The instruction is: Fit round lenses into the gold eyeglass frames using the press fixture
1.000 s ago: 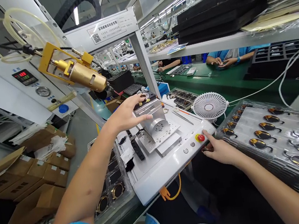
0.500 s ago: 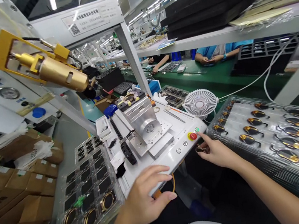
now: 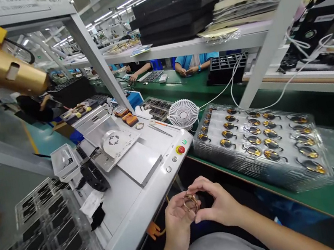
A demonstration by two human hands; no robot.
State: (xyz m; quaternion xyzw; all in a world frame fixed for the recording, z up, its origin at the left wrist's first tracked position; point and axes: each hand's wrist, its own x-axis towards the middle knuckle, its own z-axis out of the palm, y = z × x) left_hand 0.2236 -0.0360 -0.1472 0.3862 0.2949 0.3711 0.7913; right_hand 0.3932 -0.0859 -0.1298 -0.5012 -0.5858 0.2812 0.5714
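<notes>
Both hands meet low in the middle, in front of the white machine base [image 3: 129, 208]. My left hand [image 3: 177, 219] and my right hand [image 3: 219, 205] pinch a small gold ring [image 3: 190, 202] between their fingertips. The ring sits upright between thumbs and fingers, just below the machine's front edge. A metal fixture plate [image 3: 110, 141] with a round opening lies on the machine base, behind the hands.
A clear tray of gold rings [image 3: 260, 143] lies to the right on the green bench. A small white fan [image 3: 183, 114] stands behind it. Trays with black and gold parts [image 3: 46, 243] sit at the left. A red button [image 3: 181, 149] is on the machine front. Other people work across the bench.
My left hand left the fixture and came down to the front. My right hand left the buttons with the ring. Both hands now hold the ring together. The view swung right.
</notes>
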